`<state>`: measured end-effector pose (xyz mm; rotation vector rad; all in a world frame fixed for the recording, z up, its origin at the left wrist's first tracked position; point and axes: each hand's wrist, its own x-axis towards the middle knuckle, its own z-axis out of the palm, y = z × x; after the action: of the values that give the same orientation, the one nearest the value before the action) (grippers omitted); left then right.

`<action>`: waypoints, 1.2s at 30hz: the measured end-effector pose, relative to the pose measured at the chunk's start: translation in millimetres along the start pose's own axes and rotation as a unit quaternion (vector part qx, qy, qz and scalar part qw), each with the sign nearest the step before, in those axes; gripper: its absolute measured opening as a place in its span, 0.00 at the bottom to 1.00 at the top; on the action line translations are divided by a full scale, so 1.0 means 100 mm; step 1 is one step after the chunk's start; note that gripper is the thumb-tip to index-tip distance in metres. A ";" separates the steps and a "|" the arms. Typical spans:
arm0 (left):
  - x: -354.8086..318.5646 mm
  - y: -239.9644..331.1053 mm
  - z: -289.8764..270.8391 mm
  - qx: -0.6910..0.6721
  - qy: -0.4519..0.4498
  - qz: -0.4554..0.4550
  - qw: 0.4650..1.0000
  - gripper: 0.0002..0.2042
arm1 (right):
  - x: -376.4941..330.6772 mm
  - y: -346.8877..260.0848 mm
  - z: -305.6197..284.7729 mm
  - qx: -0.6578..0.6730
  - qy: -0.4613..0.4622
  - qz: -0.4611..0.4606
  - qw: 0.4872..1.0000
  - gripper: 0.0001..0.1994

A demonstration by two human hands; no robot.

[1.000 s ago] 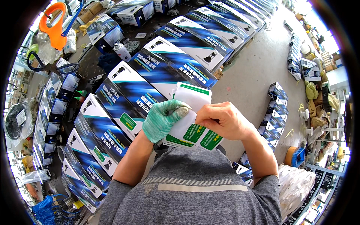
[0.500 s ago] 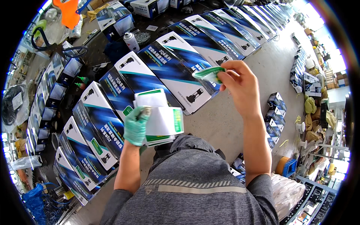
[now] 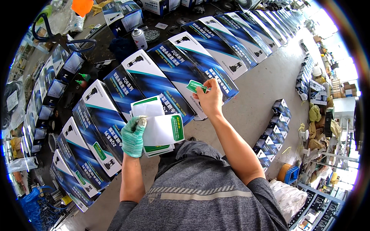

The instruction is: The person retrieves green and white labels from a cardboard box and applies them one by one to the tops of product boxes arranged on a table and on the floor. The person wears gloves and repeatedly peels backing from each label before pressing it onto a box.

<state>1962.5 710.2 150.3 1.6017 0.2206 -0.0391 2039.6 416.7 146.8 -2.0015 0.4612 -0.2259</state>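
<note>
Green label [image 3: 195,86] pinched btwn thumb & fingers of bare R hand [image 3: 211,98], held by its right end, the rest sticking out free; it sits over the white panel of a blue-and-white carton [image 3: 195,107], touching or just above, can't tell; gloved L hand [image 3: 134,136] clasps a stack of sheets [image 3: 158,131] at its left edge, thumb on top, sheets fanned a bit, top one mostly white w/ a green strip at its right end; step in hand, as I read it: one label off its backing (prob., underside not visible), being brought to the carton; next move calls for squaring it to the panel, laying one edge first, then smoothing flat w/ fingertips, L hand keeping the stack clear; risk: thin label could curl or stick to the thumb; further out, two nearer cartons at lower left each bear a label, the oval-cornered upper one [image 3: 99,151] & the lower one [image 3: 80,177]; long row of like cartons [image 3: 231,42] runs away upper right; beyond, a spray can [image 3: 139,39] & dark-handled scissors [image 3: 63,40].
</note>
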 end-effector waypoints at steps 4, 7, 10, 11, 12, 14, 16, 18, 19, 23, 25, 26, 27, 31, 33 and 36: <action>0.04 0.05 0.02 -0.009 -0.024 -0.007 1.000 0.09 | 0.02 -0.03 0.01 -0.026 -0.004 0.009 1.000 0.11; 0.07 0.08 0.01 -0.023 -0.027 -0.003 0.999 0.08 | 0.03 -0.01 0.03 -0.015 -0.013 0.031 0.999 0.12; 0.10 0.08 0.01 -0.018 -0.031 -0.003 0.999 0.08 | 0.06 0.02 -0.02 -0.084 -0.056 0.017 0.995 0.13; 0.11 0.08 0.01 -0.021 -0.032 -0.002 0.999 0.08 | 0.07 0.01 -0.05 -0.114 -0.078 0.011 0.990 0.13; 0.11 0.07 0.01 -0.025 -0.032 -0.001 0.999 0.08 | 0.08 0.02 -0.06 -0.167 -0.084 -0.001 0.982 0.13; 0.11 0.07 0.01 -0.028 -0.032 0.002 0.999 0.08 | 0.11 0.00 -0.08 -0.273 -0.097 -0.026 0.957 0.15; 0.11 0.08 0.00 -0.027 -0.033 0.005 0.999 0.08 | 0.15 -0.10 -0.22 -0.333 -0.120 -0.015 0.935 0.20; 0.10 0.11 -0.02 -0.032 -0.033 0.004 0.999 0.08 | 0.19 -0.24 -0.38 -0.397 -0.127 -0.011 0.909 0.24; 0.10 0.13 -0.02 -0.035 -0.035 0.005 0.999 0.08 | 0.22 -0.27 -0.50 -0.405 -0.119 -0.031 0.906 0.25; 0.08 0.17 -0.04 -0.070 -0.044 -0.005 0.997 0.10 | 0.43 -0.28 -0.65 -0.297 -0.224 -0.071 0.926 0.17; 0.08 0.20 -0.02 -0.073 -0.044 -0.007 0.996 0.10 | 0.48 -0.48 -0.53 -0.053 -0.369 0.106 0.922 0.19; 0.08 0.21 -0.01 -0.073 -0.048 -0.006 0.996 0.10 | 0.54 -0.49 -0.42 -0.063 -0.388 0.154 0.907 0.21; 0.09 0.22 0.00 -0.074 -0.052 -0.005 0.996 0.10 | 0.63 -0.44 -0.28 -0.071 -0.404 0.202 0.889 0.23; 0.12 0.28 0.06 -0.089 -0.083 -0.004 0.993 0.10 | 0.85 -0.29 0.21 0.201 -0.380 0.169 0.887 0.27; 0.15 0.30 0.16 -0.088 -0.085 -0.012 0.992 0.10 | 0.85 -0.35 0.28 0.210 -0.293 0.118 0.925 0.23; 0.24 0.21 0.27 -0.051 -0.079 -0.004 0.996 0.10 | 0.58 -0.48 0.11 0.174 -0.246 -0.010 0.953 0.21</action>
<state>1992.4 686.0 165.9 1.4873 0.1048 -0.1586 2107.5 421.2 182.1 -1.6371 0.0718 0.1711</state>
